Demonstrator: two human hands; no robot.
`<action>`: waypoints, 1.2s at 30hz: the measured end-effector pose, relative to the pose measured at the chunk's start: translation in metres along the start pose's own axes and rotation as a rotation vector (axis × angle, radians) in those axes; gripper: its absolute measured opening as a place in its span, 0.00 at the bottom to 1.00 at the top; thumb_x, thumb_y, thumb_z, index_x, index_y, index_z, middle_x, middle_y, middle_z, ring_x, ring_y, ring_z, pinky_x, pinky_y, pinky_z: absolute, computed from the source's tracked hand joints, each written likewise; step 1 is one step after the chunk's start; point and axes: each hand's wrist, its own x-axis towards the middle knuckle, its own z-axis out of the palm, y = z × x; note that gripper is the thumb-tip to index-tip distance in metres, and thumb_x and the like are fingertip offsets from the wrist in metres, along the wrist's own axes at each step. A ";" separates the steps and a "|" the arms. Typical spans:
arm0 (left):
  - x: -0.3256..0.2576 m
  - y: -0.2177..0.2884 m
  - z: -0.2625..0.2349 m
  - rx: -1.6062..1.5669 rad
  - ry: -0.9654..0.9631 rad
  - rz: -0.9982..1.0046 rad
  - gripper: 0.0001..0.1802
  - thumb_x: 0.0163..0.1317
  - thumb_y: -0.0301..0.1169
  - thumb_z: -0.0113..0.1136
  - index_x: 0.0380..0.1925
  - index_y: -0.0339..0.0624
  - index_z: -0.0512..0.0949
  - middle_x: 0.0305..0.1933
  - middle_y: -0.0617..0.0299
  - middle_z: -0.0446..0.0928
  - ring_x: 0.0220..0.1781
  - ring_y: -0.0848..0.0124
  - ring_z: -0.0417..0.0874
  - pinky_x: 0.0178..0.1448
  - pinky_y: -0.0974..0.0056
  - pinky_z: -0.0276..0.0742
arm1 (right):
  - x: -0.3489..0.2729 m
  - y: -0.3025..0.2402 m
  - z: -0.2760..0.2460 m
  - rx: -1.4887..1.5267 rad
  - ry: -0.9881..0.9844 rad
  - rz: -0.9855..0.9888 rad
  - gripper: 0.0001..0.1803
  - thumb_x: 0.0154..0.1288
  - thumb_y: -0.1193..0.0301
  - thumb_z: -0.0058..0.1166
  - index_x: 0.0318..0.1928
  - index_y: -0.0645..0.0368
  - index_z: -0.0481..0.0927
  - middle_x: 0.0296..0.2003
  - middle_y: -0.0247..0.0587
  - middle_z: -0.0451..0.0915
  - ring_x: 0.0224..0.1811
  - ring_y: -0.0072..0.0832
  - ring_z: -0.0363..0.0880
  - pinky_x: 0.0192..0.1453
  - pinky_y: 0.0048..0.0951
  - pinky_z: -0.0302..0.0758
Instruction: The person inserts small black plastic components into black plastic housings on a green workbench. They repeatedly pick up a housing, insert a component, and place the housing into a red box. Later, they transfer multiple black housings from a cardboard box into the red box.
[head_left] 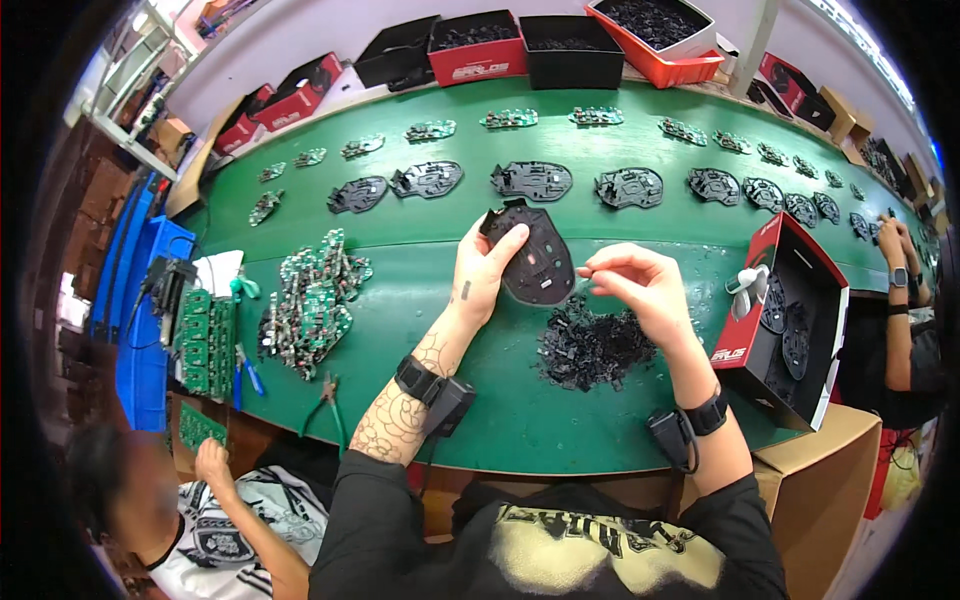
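Note:
My left hand [481,272] grips a black plastic computer-mouse base shell [543,268] by its left side, thumb on its face. Holes and slots show in the shell, which is tilted up above the table. Beside the shell's lower right edge, my right hand [645,290] is closed in a pinch; what sits between its fingertips is too small to name. Just below both hands lies a loose heap of small black plastic pieces [592,350] on the green table.
Mouse shells [531,180] and circuit boards [508,119] stand in rows farther back. A board pile [315,300] and pliers [328,410] lie left. An open box of shells [770,330] is at right. Co-workers sit at left and far right; bins [572,65] line the back.

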 end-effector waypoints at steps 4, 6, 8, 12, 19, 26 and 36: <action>-0.005 -0.003 0.005 0.052 -0.047 0.066 0.13 0.64 0.26 0.61 0.47 0.34 0.74 0.43 0.61 0.80 0.43 0.76 0.80 0.49 0.69 0.78 | -0.005 0.005 0.014 -0.293 -0.056 -0.143 0.07 0.58 0.83 0.60 0.38 0.62 0.83 0.42 0.35 0.77 0.43 0.21 0.80 0.47 0.23 0.80; -0.009 0.002 0.007 0.065 -0.088 0.064 0.12 0.63 0.25 0.61 0.46 0.33 0.74 0.42 0.62 0.80 0.42 0.77 0.79 0.49 0.69 0.78 | -0.008 0.006 0.018 -0.340 -0.048 -0.155 0.07 0.57 0.83 0.60 0.38 0.63 0.83 0.42 0.35 0.77 0.42 0.21 0.80 0.46 0.22 0.80; -0.008 0.002 0.004 0.094 -0.114 0.029 0.13 0.63 0.24 0.61 0.47 0.33 0.74 0.43 0.61 0.80 0.43 0.77 0.80 0.49 0.69 0.78 | -0.006 0.009 0.021 -0.376 -0.034 -0.170 0.07 0.57 0.83 0.60 0.37 0.63 0.83 0.41 0.36 0.77 0.41 0.21 0.80 0.45 0.22 0.80; -0.008 -0.002 0.002 0.103 -0.119 0.008 0.14 0.63 0.23 0.60 0.48 0.32 0.74 0.44 0.61 0.80 0.44 0.76 0.80 0.50 0.68 0.78 | -0.005 0.013 0.021 -0.470 -0.052 -0.159 0.07 0.58 0.83 0.60 0.37 0.63 0.83 0.41 0.36 0.77 0.40 0.21 0.80 0.44 0.22 0.80; -0.008 -0.004 0.000 0.106 -0.099 0.051 0.14 0.64 0.25 0.61 0.49 0.32 0.74 0.42 0.61 0.80 0.40 0.79 0.81 0.44 0.71 0.79 | -0.002 0.011 0.020 -0.435 -0.086 -0.140 0.07 0.57 0.83 0.61 0.37 0.61 0.83 0.41 0.36 0.77 0.40 0.21 0.80 0.42 0.21 0.80; -0.009 -0.006 -0.001 0.122 -0.092 0.033 0.14 0.64 0.24 0.61 0.49 0.32 0.74 0.43 0.61 0.80 0.42 0.77 0.80 0.47 0.69 0.79 | -0.002 0.013 0.026 -0.584 -0.077 -0.197 0.07 0.56 0.83 0.60 0.36 0.62 0.80 0.39 0.37 0.76 0.40 0.24 0.79 0.40 0.23 0.80; -0.009 -0.008 -0.006 0.135 -0.113 0.037 0.12 0.64 0.25 0.61 0.44 0.33 0.74 0.41 0.62 0.80 0.40 0.79 0.80 0.45 0.71 0.79 | -0.004 0.013 0.040 -0.637 -0.011 -0.059 0.09 0.57 0.79 0.62 0.38 0.62 0.76 0.37 0.37 0.75 0.39 0.25 0.80 0.39 0.25 0.79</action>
